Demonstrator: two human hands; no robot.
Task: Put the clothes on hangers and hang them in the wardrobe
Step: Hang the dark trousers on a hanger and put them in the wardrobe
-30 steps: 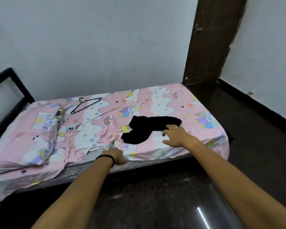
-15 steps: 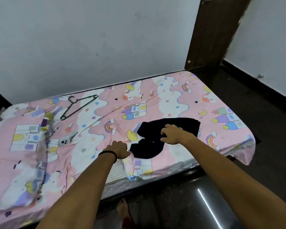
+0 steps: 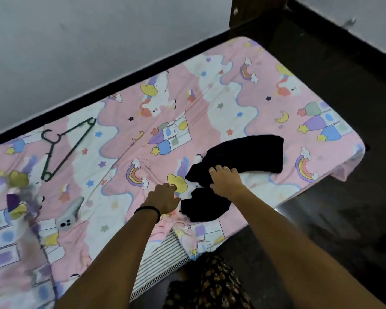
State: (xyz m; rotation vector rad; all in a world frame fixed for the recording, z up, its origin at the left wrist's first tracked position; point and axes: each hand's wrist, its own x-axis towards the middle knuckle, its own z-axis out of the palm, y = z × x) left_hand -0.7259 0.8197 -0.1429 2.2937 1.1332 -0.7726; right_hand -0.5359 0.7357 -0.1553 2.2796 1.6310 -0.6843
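bed (image 3: pixel 243 90) under a pink cartoon sheet, rainbows, castles, stars, clouds. sheet rucked up at the near edge, striped mattress (image 3: pixel 163 259) showing beneath. far side of the bed runs along a grey wall (image 3: pixel 98 41); dark wooden door (image 3: pixel 254 16) past the far right corner; dark glossy floor (image 3: pixel 332 219) on the right.

black garment (image 3: pixel 243 157) lies crumpled on the sheet, right of centre, near the front edge. right hand (image 3: pixel 226 181) sits on top of its middle, palm down, fingers bent at the tips and pressing into the cloth; whether they pinch it or only press, cannot tell. left hand (image 3: pixel 165 198) rests on the sheet just left of the garment's lower lobe, fingers curled under with knuckles up, beside a yellow cloud print; what it grasps, if anything, cannot tell. black band on that wrist.

dark green hanger (image 3: pixel 64 148) lies flat near the far left, well apart from garment and both hands. small grey object (image 3: pixel 68 216) on the sheet, nearer left.
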